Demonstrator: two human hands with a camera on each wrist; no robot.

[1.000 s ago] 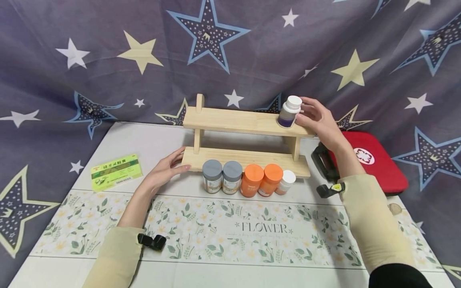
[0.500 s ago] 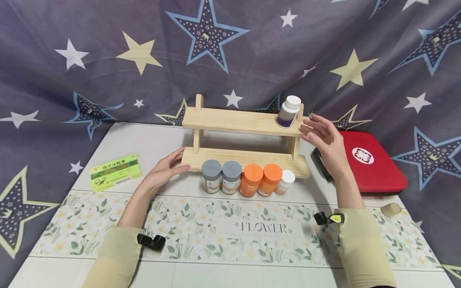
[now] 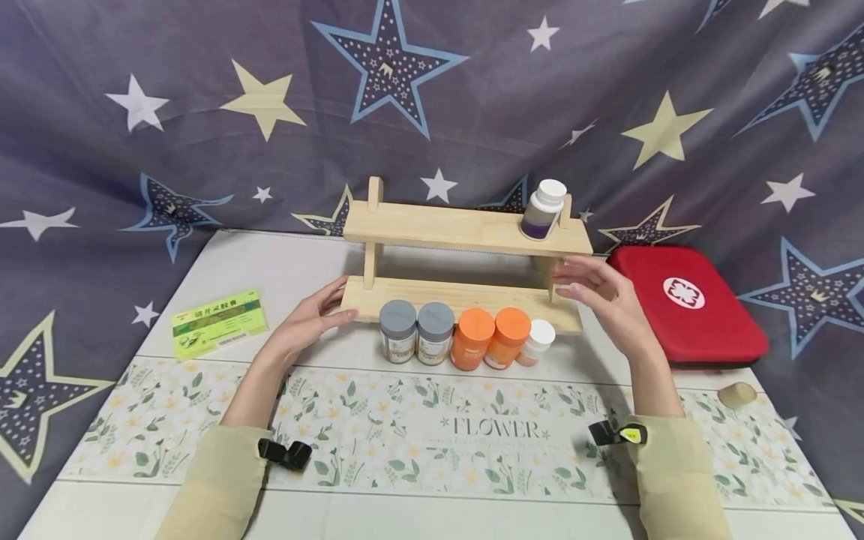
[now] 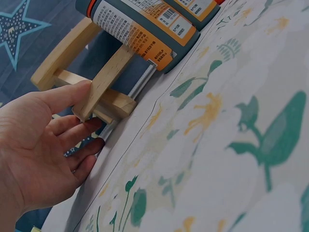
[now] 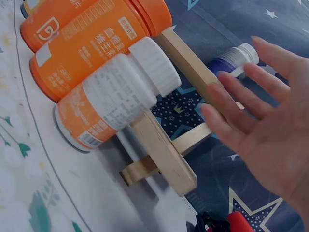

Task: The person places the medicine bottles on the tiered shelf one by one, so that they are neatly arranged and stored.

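A two-tier wooden shelf (image 3: pixel 445 225) stands at the back of the table. My left hand (image 3: pixel 307 322) grips the left end of its lower board, thumb (image 4: pixel 72 94) on top and the other fingers beneath. On the right end of the upper board stands a white-capped pill bottle (image 3: pixel 544 208) with a purple base. My right hand (image 3: pixel 604 296) is by the shelf's right end, below that bottle, fingers extended and holding nothing. Before the lower board stand two grey-lidded bottles (image 3: pixel 398 331), two orange bottles (image 3: pixel 472 339) and a small white-capped bottle (image 5: pixel 113 94) with an orange label.
A red zip case (image 3: pixel 688 304) with a white emblem lies right of the shelf, and a small beige cylinder (image 3: pixel 737 394) lies in front of it. At the left is a green-yellow medicine box (image 3: pixel 219 324). A star-patterned cloth (image 3: pixel 472 97) hangs behind the table.
My right hand has let go of the white-capped bottle on the upper board and moved down beside the shelf's right end. That bottle stays put. The left hand has kept its place.
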